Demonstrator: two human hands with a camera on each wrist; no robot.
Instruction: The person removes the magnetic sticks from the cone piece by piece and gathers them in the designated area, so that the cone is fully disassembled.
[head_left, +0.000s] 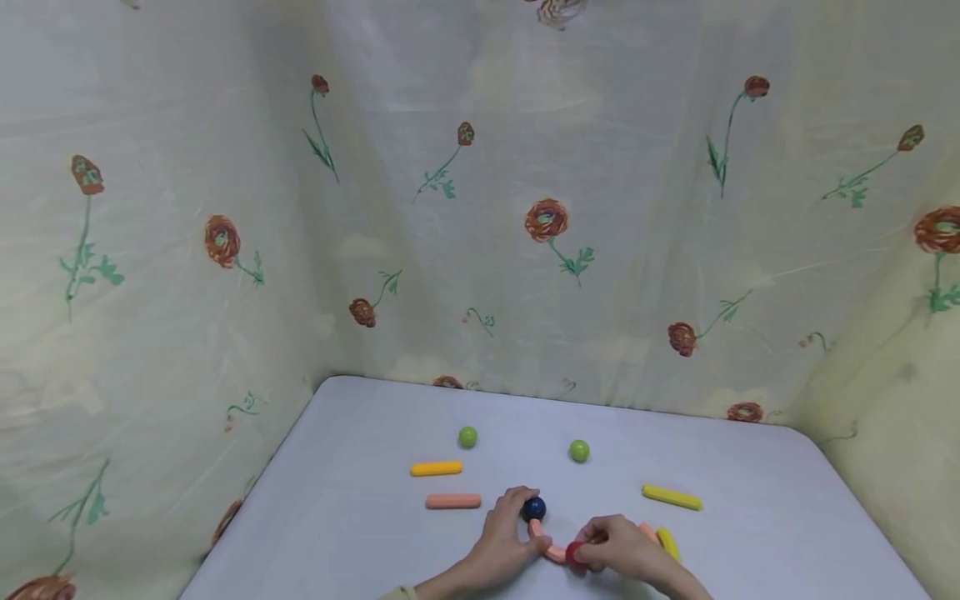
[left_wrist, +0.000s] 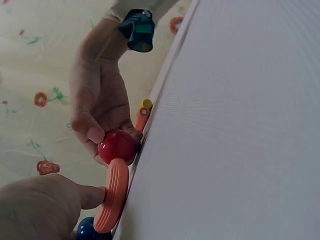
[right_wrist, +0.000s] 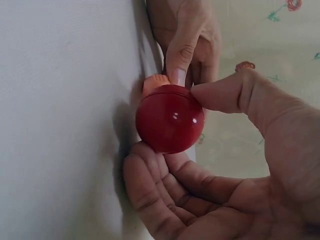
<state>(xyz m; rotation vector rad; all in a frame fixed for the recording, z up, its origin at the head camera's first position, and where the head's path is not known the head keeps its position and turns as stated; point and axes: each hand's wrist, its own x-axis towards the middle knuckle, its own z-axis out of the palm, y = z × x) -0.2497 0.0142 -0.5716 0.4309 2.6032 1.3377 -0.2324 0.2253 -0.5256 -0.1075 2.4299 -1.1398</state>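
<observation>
A curved salmon-pink rod (left_wrist: 114, 196) with grooves along its side lies on the white table between a dark blue ball (head_left: 534, 508) and a red ball (right_wrist: 170, 119). My left hand (head_left: 504, 537) holds the blue ball and rod, fingers about the ball and thumb against the rod. My right hand (head_left: 617, 546) pinches the red ball between thumb and fingers. In the left wrist view, the rod's end meets the red ball. Part of the blue ball (left_wrist: 87, 229) is hidden behind the rod and left hand there.
Two green balls (head_left: 468, 437) sit farther back. An orange rod (head_left: 437, 469) and a straight salmon rod (head_left: 453, 501) lie to the left. On the right are a yellow rod (head_left: 672, 497) and a curved yellow rod (head_left: 667, 543) beside a salmon one (head_left: 648, 532). Flowered curtains (head_left: 480, 250) surround the table.
</observation>
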